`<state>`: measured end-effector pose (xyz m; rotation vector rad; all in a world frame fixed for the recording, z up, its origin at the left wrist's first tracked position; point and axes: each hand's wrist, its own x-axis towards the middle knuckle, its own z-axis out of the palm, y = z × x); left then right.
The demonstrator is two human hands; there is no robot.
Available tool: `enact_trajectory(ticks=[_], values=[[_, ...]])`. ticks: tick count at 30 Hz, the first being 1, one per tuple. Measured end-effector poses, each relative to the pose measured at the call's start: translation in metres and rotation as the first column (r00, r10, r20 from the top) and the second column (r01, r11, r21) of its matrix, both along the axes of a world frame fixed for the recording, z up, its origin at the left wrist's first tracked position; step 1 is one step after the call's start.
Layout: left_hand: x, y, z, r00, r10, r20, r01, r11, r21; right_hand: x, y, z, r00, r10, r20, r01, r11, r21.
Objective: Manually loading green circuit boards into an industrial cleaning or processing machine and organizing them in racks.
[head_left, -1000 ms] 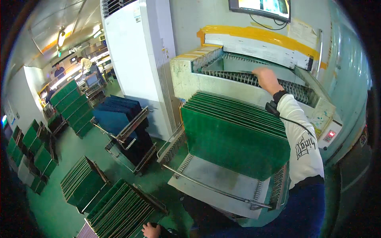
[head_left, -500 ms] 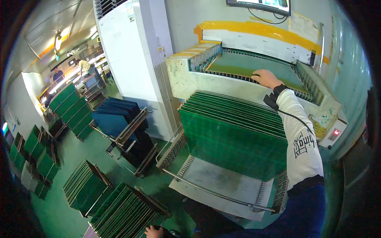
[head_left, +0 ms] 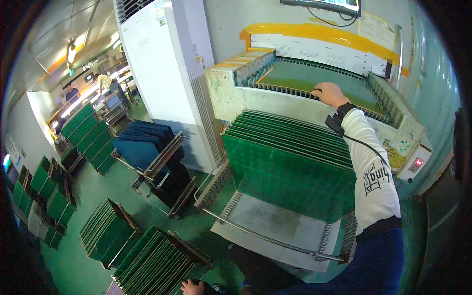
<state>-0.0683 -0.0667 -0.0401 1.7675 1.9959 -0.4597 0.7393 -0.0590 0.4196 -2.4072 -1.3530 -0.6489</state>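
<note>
My right hand (head_left: pixel 330 94) reaches over the front edge of a pale roller machine (head_left: pixel 307 105), fingers curled down by its row of front rollers. Whatever those fingertips hold, if anything, is hidden beneath them. Inside the opening lies a flat green panel (head_left: pixel 314 75) with an olive tint toward its near side. Below my right forearm, several upright green panels (head_left: pixel 290 172) stand in a slotted rack (head_left: pixel 275 238). At the lower edge is my left hand (head_left: pixel 192 287), partly cut off, fingers apart and seemingly holding nothing, beside another rack of green panels (head_left: pixel 152 265).
A cart of dark blue panels (head_left: pixel 142 147) stands left of the tall white cabinet (head_left: pixel 157 73). More green panels (head_left: pixel 88 132) stand on the green floor farther left. Two co-workers (head_left: pixel 108 83) are at the back left. A control box (head_left: pixel 415 163) sits at the machine's right end.
The panel in the machine has slid slightly away from me, showing more of the front rollers. My right hand stays nearly in place, and my left hand has barely moved.
</note>
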Motion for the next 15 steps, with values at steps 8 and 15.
enact_trajectory(ticks=[8, 15], values=[[-0.006, -0.006, 0.01, 0.999, 0.024, 0.027, -0.024, 1.0, 0.0, 0.001, 0.012, -0.002, 0.999, -0.015, -0.038, 0.015, 1.0, 0.022], [-0.002, -0.006, 0.021, 0.997, 0.051, 0.065, -0.05, 0.999, -0.017, 0.001, 0.006, -0.005, 0.999, -0.032, -0.028, 0.033, 0.999, 0.036]])
